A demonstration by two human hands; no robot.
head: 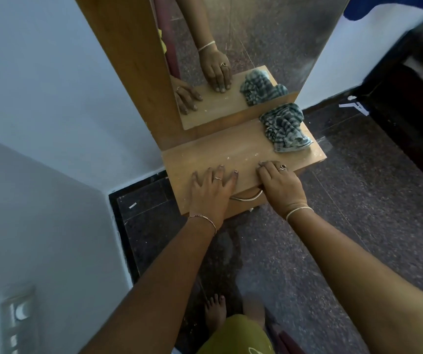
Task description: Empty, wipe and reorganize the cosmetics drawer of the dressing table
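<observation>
The wooden dressing table top [231, 149] lies below a tall mirror [269, 47]. My left hand [211, 187] rests flat on the top's front edge, fingers spread. My right hand [279, 183] lies palm down at the front edge with its fingers together, just right of the left hand. A curved metal drawer handle [247, 198] shows between the two wrists, on the drawer front below the top; the drawer looks closed. A crumpled green-and-white checked cloth [285, 127] lies on the top's back right corner, apart from both hands.
A pale wall [52, 98] stands close on the left, with a switch plate [14, 318] low on it. Dark speckled floor [358, 200] surrounds the table. Dark wooden furniture [409, 111] stands at the right. My bare foot [214, 312] is below the table.
</observation>
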